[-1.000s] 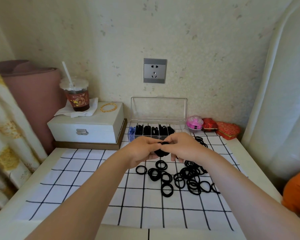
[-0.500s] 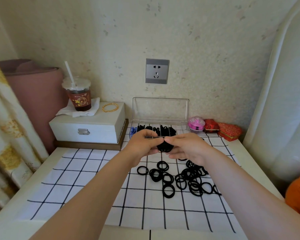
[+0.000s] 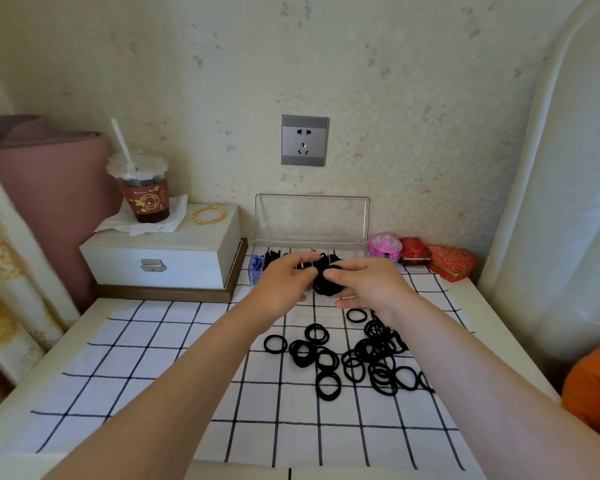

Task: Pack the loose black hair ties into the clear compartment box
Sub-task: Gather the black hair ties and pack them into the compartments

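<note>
My left hand and my right hand meet just in front of the clear compartment box, and together they hold a bunch of black hair ties between their fingers. The box stands against the wall with its lid raised; black ties and some blue items fill compartments behind my fingers. Several loose black hair ties lie scattered on the checked cloth below my right wrist.
A white jewellery box at the left carries a drink cup with a straw and gold bangles. Pink and red trinket boxes sit right of the clear box. A curtain hangs on the right.
Both hands, with the bunch of ties between them, have moved away from me toward the clear box. The loose ties on the cloth have not moved.
</note>
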`<state>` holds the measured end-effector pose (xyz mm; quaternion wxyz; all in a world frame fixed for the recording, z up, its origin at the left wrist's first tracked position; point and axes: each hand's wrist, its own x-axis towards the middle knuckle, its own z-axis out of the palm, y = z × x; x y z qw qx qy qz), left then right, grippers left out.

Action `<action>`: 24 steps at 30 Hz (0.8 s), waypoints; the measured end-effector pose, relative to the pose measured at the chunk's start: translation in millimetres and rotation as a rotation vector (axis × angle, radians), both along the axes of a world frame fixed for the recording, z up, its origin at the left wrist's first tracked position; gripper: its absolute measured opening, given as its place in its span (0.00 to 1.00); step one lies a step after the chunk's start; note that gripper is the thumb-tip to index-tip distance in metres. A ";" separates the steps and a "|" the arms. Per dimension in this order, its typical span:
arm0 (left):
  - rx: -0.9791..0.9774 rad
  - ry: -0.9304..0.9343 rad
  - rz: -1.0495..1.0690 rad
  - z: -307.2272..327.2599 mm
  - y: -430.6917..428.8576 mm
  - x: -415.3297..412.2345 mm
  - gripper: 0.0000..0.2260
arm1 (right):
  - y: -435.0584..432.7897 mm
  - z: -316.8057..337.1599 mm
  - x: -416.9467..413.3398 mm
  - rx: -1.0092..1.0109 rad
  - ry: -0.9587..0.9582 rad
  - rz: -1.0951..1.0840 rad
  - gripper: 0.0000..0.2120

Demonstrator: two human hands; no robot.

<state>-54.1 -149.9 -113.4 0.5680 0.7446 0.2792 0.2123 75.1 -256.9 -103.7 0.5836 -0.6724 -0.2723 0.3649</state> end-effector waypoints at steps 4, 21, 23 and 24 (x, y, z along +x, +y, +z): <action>0.088 -0.011 0.067 5.4 18.0 13.4 0.14 | 9.4 4.9 23.5 0.057 -0.053 -0.182 0.07; 0.825 0.292 -0.075 -37.8 37.8 69.1 0.20 | 39.9 -20.3 71.6 -0.359 -0.950 -0.132 0.07; 0.838 0.293 -0.080 -39.2 37.3 69.6 0.21 | 45.2 -20.5 69.8 -0.451 -1.037 -0.110 0.06; 0.844 0.291 -0.081 -39.8 36.8 70.7 0.21 | 47.2 -19.4 67.9 -0.498 -1.066 -0.112 0.06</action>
